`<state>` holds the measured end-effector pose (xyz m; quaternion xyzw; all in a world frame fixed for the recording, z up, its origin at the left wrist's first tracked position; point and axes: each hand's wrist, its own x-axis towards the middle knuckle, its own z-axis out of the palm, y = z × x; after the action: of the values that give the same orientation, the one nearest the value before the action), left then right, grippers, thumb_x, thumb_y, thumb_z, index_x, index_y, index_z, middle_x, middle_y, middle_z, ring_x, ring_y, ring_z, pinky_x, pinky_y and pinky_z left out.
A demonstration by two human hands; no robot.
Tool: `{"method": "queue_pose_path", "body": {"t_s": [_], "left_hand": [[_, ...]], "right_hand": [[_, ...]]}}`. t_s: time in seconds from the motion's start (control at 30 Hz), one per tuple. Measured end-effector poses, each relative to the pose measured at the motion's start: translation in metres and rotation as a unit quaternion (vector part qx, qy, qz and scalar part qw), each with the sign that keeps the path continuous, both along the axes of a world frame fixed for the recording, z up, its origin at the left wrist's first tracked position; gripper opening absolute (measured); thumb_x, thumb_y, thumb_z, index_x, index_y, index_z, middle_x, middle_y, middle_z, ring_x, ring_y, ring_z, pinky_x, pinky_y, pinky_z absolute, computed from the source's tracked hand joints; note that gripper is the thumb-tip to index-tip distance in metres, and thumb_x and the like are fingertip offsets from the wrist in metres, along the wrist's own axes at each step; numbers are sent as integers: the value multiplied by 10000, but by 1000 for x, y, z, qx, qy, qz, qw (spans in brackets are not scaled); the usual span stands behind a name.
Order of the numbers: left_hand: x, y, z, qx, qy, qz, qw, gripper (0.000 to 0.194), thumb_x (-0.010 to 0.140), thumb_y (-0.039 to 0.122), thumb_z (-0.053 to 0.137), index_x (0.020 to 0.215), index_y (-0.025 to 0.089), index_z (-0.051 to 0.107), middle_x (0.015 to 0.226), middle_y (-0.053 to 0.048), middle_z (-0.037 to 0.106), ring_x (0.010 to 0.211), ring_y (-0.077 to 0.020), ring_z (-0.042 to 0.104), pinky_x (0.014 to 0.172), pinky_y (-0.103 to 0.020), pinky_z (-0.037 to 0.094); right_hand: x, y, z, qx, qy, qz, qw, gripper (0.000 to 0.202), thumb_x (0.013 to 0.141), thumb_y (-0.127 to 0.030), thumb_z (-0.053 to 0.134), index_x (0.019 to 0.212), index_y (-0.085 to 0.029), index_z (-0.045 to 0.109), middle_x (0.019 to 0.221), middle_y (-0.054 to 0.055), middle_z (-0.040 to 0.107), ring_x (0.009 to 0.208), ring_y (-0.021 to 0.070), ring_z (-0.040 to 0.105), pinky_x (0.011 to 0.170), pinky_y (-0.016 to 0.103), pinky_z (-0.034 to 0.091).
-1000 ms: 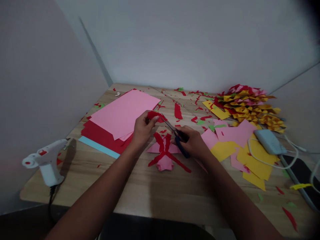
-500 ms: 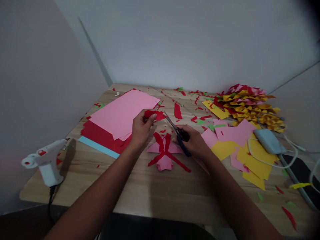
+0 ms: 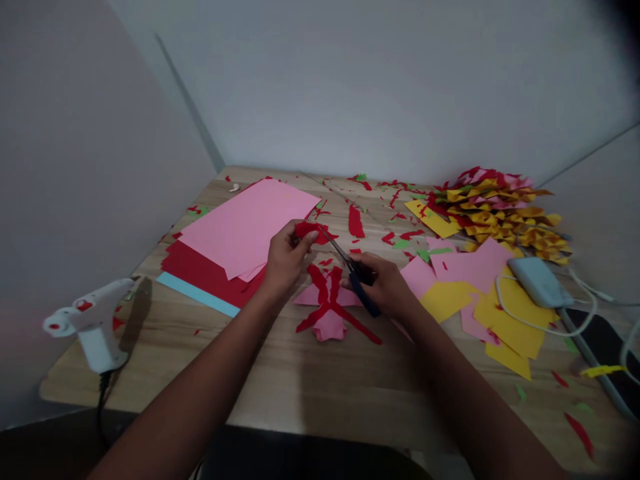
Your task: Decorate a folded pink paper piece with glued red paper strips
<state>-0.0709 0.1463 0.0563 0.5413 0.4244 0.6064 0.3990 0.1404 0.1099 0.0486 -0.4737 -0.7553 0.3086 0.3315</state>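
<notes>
Pinched between the thumb and fingers of my left hand (image 3: 290, 253) is a small piece of red paper (image 3: 324, 233). My right hand (image 3: 383, 280) grips dark-handled scissors (image 3: 361, 287), whose blades point up and left and meet the red paper. Just below the hands, a folded pink paper piece (image 3: 330, 327) with red strips (image 3: 357, 325) crossed over it lies on the wooden table (image 3: 270, 393).
Pink sheets (image 3: 250, 223) lie over red sheets (image 3: 193, 270) at left, beside a white glue gun (image 3: 100, 327). Yellow and pink scraps (image 3: 445, 300), a power bank (image 3: 540, 282), a phone (image 3: 603, 347) and a folded-paper pile (image 3: 500, 207) are at right.
The scissor blades have moved left onto the red paper and look more closed. My left hand has shifted slightly right with the paper.
</notes>
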Motion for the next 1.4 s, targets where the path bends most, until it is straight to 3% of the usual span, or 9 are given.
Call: {"method": "queue_pose_path", "body": {"t_s": [0.17, 0.27, 0.43, 0.6, 0.9, 1.0, 1.17, 1.4], "left_hand": [[-1, 1, -1, -10, -5, 8, 1000, 266, 758, 407, 799, 832, 184, 674, 707, 9, 617, 579, -107, 503, 557, -229, 428], [-2, 3, -3, -9, -3, 9, 1000, 277, 758, 426, 798, 790, 182, 671, 675, 8, 603, 586, -112, 500, 558, -231, 414], [-2, 4, -9, -36, 9, -4, 999, 255, 790, 409, 758, 751, 176, 662, 600, 27, 539, 573, -106, 468, 564, -230, 374], [1, 4, -12, -70, -60, -42, 995, 287, 804, 459, 725, 837, 183, 652, 646, 22, 574, 581, -108, 510, 600, -236, 431], [3, 5, -10, -56, -95, -36, 993, 341, 732, 379, 810, 878, 189, 566, 724, 35, 622, 548, -78, 536, 564, -222, 473], [4, 5, -9, -46, -90, -46, 994, 374, 720, 388, 825, 909, 188, 572, 718, 44, 614, 555, -74, 522, 553, -207, 479], [3, 6, -10, -42, -88, -46, 994, 421, 707, 411, 843, 949, 187, 582, 676, 56, 590, 559, -78, 514, 539, -189, 473], [0, 9, -14, -43, -74, -38, 996, 424, 696, 440, 836, 932, 181, 597, 686, 42, 620, 553, -82, 503, 540, -200, 420]], "right_hand": [[0, 1, 2, 25, -20, 1, 999, 170, 831, -390, 739, 839, -225, 697, 742, -9, 612, 682, 161, 546, 653, 278, 409], [0, 2, 4, 27, -23, -38, 999, 190, 828, -407, 723, 818, -223, 677, 740, 1, 611, 671, 169, 540, 648, 288, 408], [3, 2, 7, -15, -22, -113, 993, 319, 813, -470, 715, 984, -209, 650, 823, 19, 612, 746, 196, 566, 693, 308, 436], [4, 2, 2, 12, -39, -70, 997, 363, 818, -418, 734, 1090, -208, 618, 983, 52, 616, 875, 219, 589, 792, 335, 462], [0, 2, -7, 33, -37, -27, 998, 443, 799, -414, 779, 1164, -205, 642, 1064, 67, 651, 964, 239, 635, 869, 356, 482], [0, 2, -6, 29, -57, -32, 997, 399, 799, -401, 777, 1132, -205, 680, 980, 46, 658, 875, 215, 630, 794, 324, 474], [0, 1, 0, 45, -79, -51, 995, 136, 859, -337, 689, 909, -215, 724, 737, -4, 592, 675, 158, 554, 648, 269, 406], [3, 5, 0, 23, -21, -116, 993, 323, 816, -474, 716, 986, -200, 696, 805, 19, 639, 731, 189, 590, 707, 299, 461]]}}
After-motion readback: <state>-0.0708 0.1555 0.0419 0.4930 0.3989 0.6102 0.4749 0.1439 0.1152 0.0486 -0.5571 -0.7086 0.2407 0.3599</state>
